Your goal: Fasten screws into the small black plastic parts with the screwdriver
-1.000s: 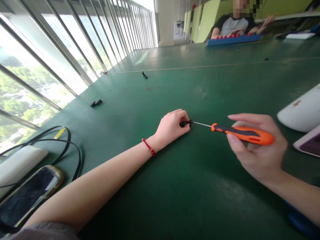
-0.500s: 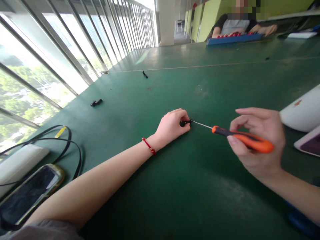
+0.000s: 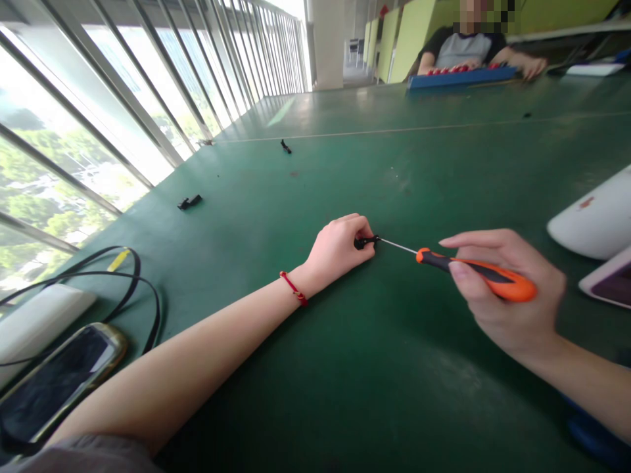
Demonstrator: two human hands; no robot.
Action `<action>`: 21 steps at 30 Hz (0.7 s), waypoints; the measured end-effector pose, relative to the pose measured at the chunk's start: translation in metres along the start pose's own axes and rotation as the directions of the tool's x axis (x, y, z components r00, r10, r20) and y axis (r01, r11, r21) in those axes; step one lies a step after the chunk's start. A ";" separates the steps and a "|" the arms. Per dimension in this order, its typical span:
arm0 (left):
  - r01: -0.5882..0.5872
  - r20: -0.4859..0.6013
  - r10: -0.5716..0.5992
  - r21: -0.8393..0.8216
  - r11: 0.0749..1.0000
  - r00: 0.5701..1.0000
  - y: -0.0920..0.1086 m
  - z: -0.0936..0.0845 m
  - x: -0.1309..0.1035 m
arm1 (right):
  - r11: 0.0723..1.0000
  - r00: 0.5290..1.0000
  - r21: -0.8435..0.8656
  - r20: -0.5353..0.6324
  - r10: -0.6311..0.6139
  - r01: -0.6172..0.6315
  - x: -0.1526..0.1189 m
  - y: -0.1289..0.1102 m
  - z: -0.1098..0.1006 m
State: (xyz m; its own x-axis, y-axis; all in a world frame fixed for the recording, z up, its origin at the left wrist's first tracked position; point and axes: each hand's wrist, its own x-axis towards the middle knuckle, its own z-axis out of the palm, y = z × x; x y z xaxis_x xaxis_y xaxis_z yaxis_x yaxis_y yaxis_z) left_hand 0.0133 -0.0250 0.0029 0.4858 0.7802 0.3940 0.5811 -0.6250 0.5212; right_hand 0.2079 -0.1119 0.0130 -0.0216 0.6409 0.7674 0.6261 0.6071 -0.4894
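Blue tray: at the far side of the table, we see a long, shallow blue tray (image 3: 461,81) with a row of small red pieces (image 3: 456,69) showing above its rim; how deep they sit, we cannot tell.
Person across: a seated person (image 3: 458,51) in a grey top with dark sleeves sits behind that tray, one hand at its right end.
White object: at our right edge lies a rounded white object (image 3: 594,213) with a brown mark; whether it is hollow, we cannot tell.
Black part: small, dark and narrow, the black part (image 3: 365,243) sticks out of our left fingers, just above the green table (image 3: 345,368); its finer shape is too small to read.
Left hand: our left hand (image 3: 342,246) is closed around the black part, a red bracelet (image 3: 294,289) on the wrist.
Right hand: our right hand (image 3: 515,282) grips the screwdriver (image 3: 513,286) between thumb and fingers.
Screwdriver: orange and black handle, thin bright shaft slanting up leftward, its tip appearing to meet the black part's right end.
Loose pieces: two more black pieces (image 3: 190,202) lie well apart on the tabletop, towards the railing (image 3: 162,79).
Left edge: a phone (image 3: 54,387) lies beside a white box (image 3: 49,305) and a looped black cable (image 3: 156,309).
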 end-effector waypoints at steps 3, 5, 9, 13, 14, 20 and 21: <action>0.001 -0.002 -0.001 0.003 1.000 1.000 0.000 0.000 0.000 | 0.989 0.995 0.134 -0.090 -0.042 0.054 0.001 0.002 0.001; -0.002 -0.003 0.002 0.005 1.000 1.000 0.000 0.000 0.000 | 0.980 0.999 0.195 -0.037 -0.029 0.035 0.001 0.003 0.001; -0.005 -0.002 0.005 0.003 1.000 1.000 0.000 0.000 0.000 | 1.000 0.998 0.018 0.070 0.003 -0.004 -0.001 0.001 -0.001; -0.001 0.000 0.001 0.003 1.000 1.000 0.001 -0.001 0.000 | 0.996 0.995 0.067 -0.083 -0.055 0.060 0.000 0.002 0.001; 0.000 -0.001 0.000 0.003 1.000 1.000 0.001 -0.001 0.000 | 0.991 0.994 0.118 -0.098 -0.056 0.068 0.000 0.003 0.001; -0.006 -0.003 0.006 -0.002 1.000 1.000 0.001 0.000 0.000 | 0.998 0.998 0.067 0.056 0.019 -0.023 -0.001 0.003 0.000; -0.007 -0.002 0.007 -0.003 1.000 1.000 0.000 0.000 0.000 | 0.998 0.999 0.056 0.046 0.015 -0.018 -0.001 0.002 0.000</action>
State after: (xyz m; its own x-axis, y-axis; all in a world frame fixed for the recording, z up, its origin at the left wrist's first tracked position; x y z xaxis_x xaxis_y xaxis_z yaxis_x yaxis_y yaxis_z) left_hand 0.0137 -0.0250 0.0034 0.4883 0.7760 0.3993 0.5760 -0.6303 0.5206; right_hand 0.2095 -0.1113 0.0116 -0.0482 0.6711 0.7398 0.5819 0.6208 -0.5253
